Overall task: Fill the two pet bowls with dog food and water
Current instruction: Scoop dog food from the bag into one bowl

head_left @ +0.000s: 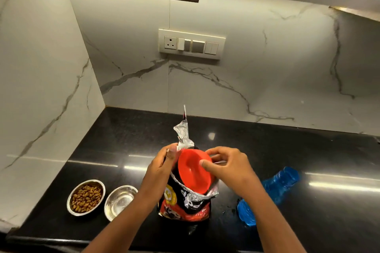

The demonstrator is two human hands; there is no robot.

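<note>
Black polished stone table point(267, 150) runs along a white marble-veined wall; a cream switch-and-socket plate point(191, 44) is mounted on the wall above it.

Black and red foil dog food bag point(185, 205) stands upright at table centre, long axis vertical, its open crinkled silver mouth facing up and one torn flap sticking up at the far side.

Blue ribbed plastic water bottle point(273, 191) lies on its side to the right of the bag, long axis diagonal, one end toward the near edge, the other toward the far right.

Red round plastic bowl point(194, 170) is tilted in the bag mouth, hollow facing the camera.

Left hand point(162, 167) grips the bag's left rim, fingers curled. Right hand point(228, 165) pinches the red bowl's right rim, thumb on the inside.

Round steel pet bowl of brown kibble point(86, 197) sits upright at near left. Second round steel pet bowl point(119, 201), just beside it on the right, appears to hold clear water.
</note>
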